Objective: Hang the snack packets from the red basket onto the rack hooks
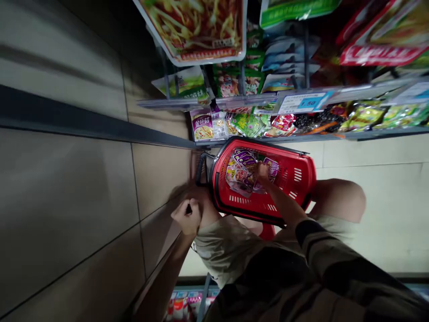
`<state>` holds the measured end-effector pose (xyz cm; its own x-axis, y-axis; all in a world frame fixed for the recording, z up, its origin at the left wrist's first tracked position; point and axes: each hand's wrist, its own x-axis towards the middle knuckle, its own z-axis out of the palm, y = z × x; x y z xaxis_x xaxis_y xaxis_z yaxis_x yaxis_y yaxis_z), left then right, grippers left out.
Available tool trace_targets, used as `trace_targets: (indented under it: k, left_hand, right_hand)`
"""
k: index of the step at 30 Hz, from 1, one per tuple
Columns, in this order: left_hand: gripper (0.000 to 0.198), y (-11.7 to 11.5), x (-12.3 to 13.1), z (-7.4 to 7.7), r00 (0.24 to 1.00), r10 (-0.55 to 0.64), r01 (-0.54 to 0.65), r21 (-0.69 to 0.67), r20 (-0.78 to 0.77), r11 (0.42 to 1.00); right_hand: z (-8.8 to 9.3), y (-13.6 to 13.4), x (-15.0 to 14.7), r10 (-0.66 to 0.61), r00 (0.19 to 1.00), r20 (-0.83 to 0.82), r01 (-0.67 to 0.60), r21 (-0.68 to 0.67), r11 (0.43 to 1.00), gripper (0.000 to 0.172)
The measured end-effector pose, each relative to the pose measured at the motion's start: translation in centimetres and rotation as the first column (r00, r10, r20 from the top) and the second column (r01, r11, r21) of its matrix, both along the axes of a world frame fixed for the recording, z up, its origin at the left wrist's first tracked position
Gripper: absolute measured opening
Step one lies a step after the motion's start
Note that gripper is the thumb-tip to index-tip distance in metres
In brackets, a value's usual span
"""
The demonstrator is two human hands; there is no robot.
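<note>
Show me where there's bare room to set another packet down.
Bare: the right end of the red basket, past the packets and right forearm; also the pale floor bordered by the bottom shelf, basket and right knee. Crowded: the basket's left half, where the right hand is among packets, and the bottom shelf, lined with bags.

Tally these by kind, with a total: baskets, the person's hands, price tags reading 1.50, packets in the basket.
Basket: 1
Hands: 2 (left hand, right hand)
1.50 tag: 1
Packets: at least 3, overlapping
Total: at least 7
</note>
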<state>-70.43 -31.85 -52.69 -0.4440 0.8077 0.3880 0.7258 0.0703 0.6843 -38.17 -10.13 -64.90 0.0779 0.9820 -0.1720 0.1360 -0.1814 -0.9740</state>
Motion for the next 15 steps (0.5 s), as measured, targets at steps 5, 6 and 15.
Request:
trace_targets:
  k: [5, 6, 15]
  left_hand:
    - [0.041, 1.2, 0.7, -0.1, 1.000, -0.013, 0.013, -0.013, -0.024, 1.000]
    - [0.041, 1.5, 0.7, 0.0, 0.999, -0.032, 0.032, -0.003, -0.021, 0.999]
    - [0.047, 0.2, 5.4, 10.2, 0.871, -0.172, 0.182, 0.024, 0.461, 0.983]
  right_hand:
    - [3.6, -5.6, 0.9, -0.052, 0.988, 0.149, 0.046, 0.039, 0.998, 0.037]
    - [5.0, -7.2, 0.8, -0.054, 0.989, 0.140, 0.045, 0.069, 0.997, 0.041]
    - [25.7, -20.2, -1.5, 0.081, 0.943, -0.323, 0.052, 0.381, 0.923, 0.033]
